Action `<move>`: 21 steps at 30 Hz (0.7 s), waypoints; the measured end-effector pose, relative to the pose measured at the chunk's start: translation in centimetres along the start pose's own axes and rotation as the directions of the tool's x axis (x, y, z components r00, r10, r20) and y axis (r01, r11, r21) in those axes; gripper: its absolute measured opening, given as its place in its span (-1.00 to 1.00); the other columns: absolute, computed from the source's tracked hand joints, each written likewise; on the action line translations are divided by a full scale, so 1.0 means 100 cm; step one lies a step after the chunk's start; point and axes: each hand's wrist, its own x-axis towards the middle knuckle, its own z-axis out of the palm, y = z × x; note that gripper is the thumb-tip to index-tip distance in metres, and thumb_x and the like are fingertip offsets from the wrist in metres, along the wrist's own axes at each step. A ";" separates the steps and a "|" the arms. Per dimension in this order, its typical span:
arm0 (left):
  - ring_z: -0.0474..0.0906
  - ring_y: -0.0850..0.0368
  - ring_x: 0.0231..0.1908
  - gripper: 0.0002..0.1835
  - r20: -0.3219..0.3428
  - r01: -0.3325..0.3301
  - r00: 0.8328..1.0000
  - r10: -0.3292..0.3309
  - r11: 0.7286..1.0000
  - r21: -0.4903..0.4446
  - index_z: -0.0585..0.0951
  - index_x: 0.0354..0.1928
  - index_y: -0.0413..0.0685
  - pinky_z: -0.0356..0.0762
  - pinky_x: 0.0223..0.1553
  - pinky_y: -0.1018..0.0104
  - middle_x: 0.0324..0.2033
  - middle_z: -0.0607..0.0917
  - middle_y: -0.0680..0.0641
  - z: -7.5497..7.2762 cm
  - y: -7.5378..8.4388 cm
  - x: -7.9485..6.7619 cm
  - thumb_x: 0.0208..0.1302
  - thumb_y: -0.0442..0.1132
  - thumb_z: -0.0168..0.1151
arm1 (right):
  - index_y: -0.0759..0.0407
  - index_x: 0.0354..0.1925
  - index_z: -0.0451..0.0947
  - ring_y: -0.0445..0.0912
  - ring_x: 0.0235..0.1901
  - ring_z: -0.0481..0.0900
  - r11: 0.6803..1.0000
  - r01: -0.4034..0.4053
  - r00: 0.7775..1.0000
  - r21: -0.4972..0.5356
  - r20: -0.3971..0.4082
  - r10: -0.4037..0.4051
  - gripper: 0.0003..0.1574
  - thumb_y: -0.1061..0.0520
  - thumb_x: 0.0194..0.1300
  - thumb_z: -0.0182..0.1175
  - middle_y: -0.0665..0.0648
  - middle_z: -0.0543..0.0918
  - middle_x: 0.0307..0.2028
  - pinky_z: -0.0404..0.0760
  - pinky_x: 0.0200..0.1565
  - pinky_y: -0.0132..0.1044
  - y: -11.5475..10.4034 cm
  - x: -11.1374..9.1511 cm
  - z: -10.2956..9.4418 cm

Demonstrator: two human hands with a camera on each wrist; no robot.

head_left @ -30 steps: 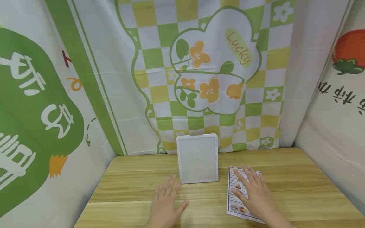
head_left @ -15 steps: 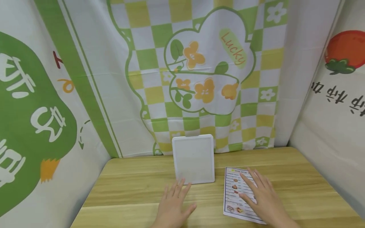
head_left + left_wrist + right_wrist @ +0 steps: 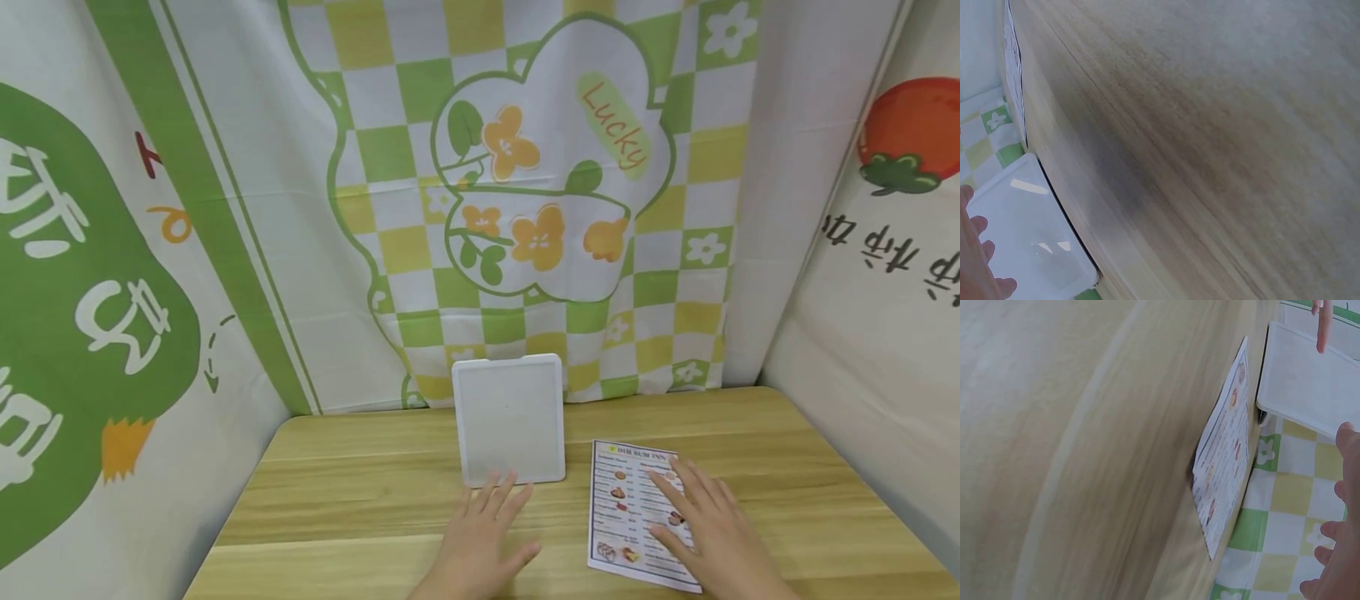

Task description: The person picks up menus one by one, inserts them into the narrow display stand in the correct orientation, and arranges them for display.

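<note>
Menu sheet (image 3: 622,517): on the table (image 3: 360,500), right of the standing white panel (image 3: 510,417).
Left hand (image 3: 476,546): fingers extended, grasping nothing, in front of the white panel.
Right hand (image 3: 716,533): fingers spread, empty, over the menu sheet's right side.
Handling: thin paper likely creases; contact lightly, preferably along an edge.

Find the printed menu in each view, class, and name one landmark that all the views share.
Head: printed menu, lower right of centre, partly hidden by the right hand.
Left wrist: printed menu, a thin sliver at upper left.
Right wrist: printed menu, right of centre.
Shared landmark: white panel.
</note>
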 end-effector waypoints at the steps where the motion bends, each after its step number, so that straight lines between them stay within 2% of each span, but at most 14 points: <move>1: 0.15 -0.10 0.44 -0.27 0.002 -0.006 1.000 0.006 1.000 0.001 0.29 0.48 0.15 0.17 0.31 -0.25 0.46 0.27 -0.05 0.000 0.001 0.001 0.38 0.30 0.04 | -0.02 0.42 0.33 0.27 0.39 0.13 1.000 -0.005 1.000 0.007 0.011 0.005 -0.19 -0.22 0.32 0.26 0.25 0.20 0.45 -0.11 0.42 0.19 0.001 -0.001 0.000; 7: 0.18 -0.07 0.43 -0.28 0.032 -0.037 0.999 0.037 0.999 0.004 0.31 0.46 0.16 0.26 0.28 -0.20 0.46 0.28 -0.03 -0.001 0.006 0.010 0.37 0.29 0.06 | -0.01 0.41 0.34 0.27 0.37 0.15 1.000 -0.016 0.999 0.023 0.028 0.016 -0.19 -0.22 0.31 0.27 0.23 0.21 0.46 0.01 0.37 0.26 0.006 -0.008 0.003; 8: 0.18 -0.06 0.43 -0.28 0.038 -0.046 0.998 0.045 0.999 0.007 0.30 0.46 0.16 0.27 0.28 -0.19 0.46 0.27 -0.03 0.000 0.007 0.011 0.37 0.29 0.06 | 0.00 0.41 0.35 0.27 0.37 0.16 1.000 -0.010 1.000 0.018 0.016 0.010 -0.19 -0.21 0.30 0.28 0.23 0.22 0.45 -0.06 0.40 0.23 0.007 -0.009 0.004; 11: 0.18 -0.04 0.43 -0.28 0.057 -0.077 0.995 0.076 0.997 0.014 0.29 0.47 0.17 0.26 0.29 -0.18 0.47 0.27 -0.01 0.004 0.008 0.015 0.37 0.30 0.04 | 0.01 0.39 0.37 0.25 0.34 0.21 1.000 0.019 1.000 0.004 -0.023 -0.019 -0.20 -0.17 0.28 0.32 0.23 0.28 0.42 -0.40 0.45 -0.10 0.010 -0.012 0.007; 13: 0.18 -0.04 0.43 -0.28 0.068 -0.095 0.993 0.094 0.995 0.014 0.28 0.47 0.19 0.24 0.30 -0.18 0.47 0.26 -0.01 0.007 0.009 0.016 0.38 0.31 0.02 | 0.01 0.37 0.39 0.25 0.32 0.24 0.999 0.034 0.999 0.002 -0.042 -0.034 -0.21 -0.15 0.26 0.33 0.24 0.31 0.40 -0.49 0.37 -0.36 0.011 -0.014 0.008; 14: 0.18 -0.03 0.43 -0.28 0.069 -0.104 0.992 0.103 0.994 0.016 0.28 0.48 0.19 0.24 0.30 -0.18 0.47 0.26 -0.01 0.009 0.009 0.018 0.38 0.31 0.02 | 0.01 0.36 0.39 0.25 0.31 0.26 0.999 0.039 0.998 -0.002 -0.044 -0.039 -0.22 -0.15 0.25 0.34 0.25 0.33 0.38 -0.48 0.38 -0.35 0.013 -0.015 0.009; 16: 0.20 -0.03 0.42 -0.28 0.067 -0.121 0.991 0.119 0.992 0.025 0.28 0.48 0.20 0.24 0.31 -0.17 0.46 0.28 0.00 0.012 0.010 0.019 0.38 0.32 0.01 | 0.01 0.35 0.41 0.25 0.30 0.27 0.999 0.036 0.999 0.004 -0.036 -0.036 -0.23 -0.16 0.25 0.34 0.25 0.34 0.37 -0.30 0.46 -0.07 0.014 -0.016 0.010; 18: 0.20 -0.04 0.42 -0.28 0.068 -0.134 0.989 0.133 0.991 0.013 0.29 0.47 0.19 0.23 0.31 -0.17 0.45 0.28 0.00 0.013 0.011 0.021 0.38 0.31 0.03 | 0.02 0.34 0.42 0.26 0.30 0.27 0.999 0.026 0.999 0.018 -0.019 -0.026 -0.24 -0.16 0.25 0.34 0.26 0.35 0.37 0.01 0.39 0.18 0.015 -0.017 0.010; 20: 0.20 -0.04 0.42 -0.29 0.070 -0.148 0.987 0.148 0.989 0.003 0.31 0.46 0.17 0.23 0.31 -0.17 0.45 0.29 0.01 0.014 0.012 0.023 0.38 0.29 0.04 | 0.02 0.33 0.42 0.27 0.30 0.28 1.000 0.011 1.000 0.029 0.002 -0.011 -0.25 -0.17 0.26 0.33 0.27 0.36 0.36 0.26 0.20 0.29 0.016 -0.017 0.011; 21: 0.20 -0.04 0.42 -0.30 0.076 -0.153 0.985 0.153 0.988 -0.005 0.31 0.46 0.17 0.23 0.31 -0.16 0.45 0.29 0.01 0.015 0.012 0.024 0.38 0.29 0.04 | 0.03 0.33 0.42 0.27 0.30 0.28 0.999 0.005 1.000 0.040 0.012 -0.005 -0.25 -0.17 0.26 0.33 0.27 0.36 0.36 0.27 0.19 0.31 0.017 -0.017 0.011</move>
